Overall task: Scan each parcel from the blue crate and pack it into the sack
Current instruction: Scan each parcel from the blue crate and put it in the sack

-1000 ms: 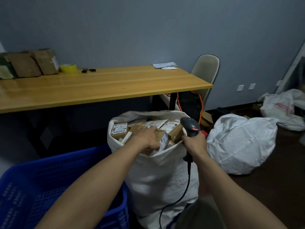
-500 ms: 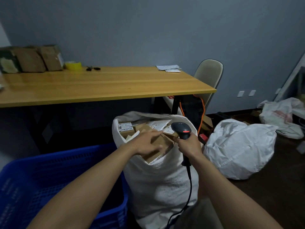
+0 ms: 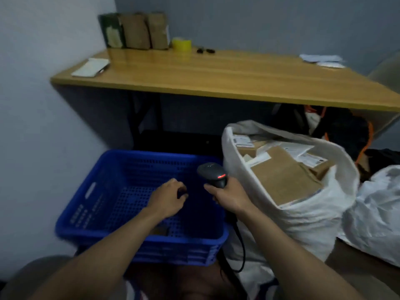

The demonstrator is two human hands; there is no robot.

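Observation:
The blue crate (image 3: 91,191) stands on the floor under my hands. A small brown parcel (image 3: 159,231) lies on its bottom near the front wall, partly hidden by my left forearm. My left hand (image 3: 167,199) hovers inside the crate with fingers loosely curled, holding nothing. My right hand (image 3: 230,195) grips the black scanner (image 3: 211,172), whose red light is lit, over the crate's right side. To the right stands the white sack (image 3: 303,224), full of brown labelled parcels; a large flat one (image 3: 283,176) lies on top.
A wooden table (image 3: 216,76) stands behind, carrying brown boxes (image 3: 134,31), yellow tape (image 3: 181,43), a notepad (image 3: 91,67) and papers (image 3: 320,59). A second white sack (image 3: 378,213) lies at the right. The scanner cable hangs between crate and sack.
My left hand has left the parcels in the sack and moved left into the crate. My right hand has carried the scanner left over the crate. My view has swung left and down.

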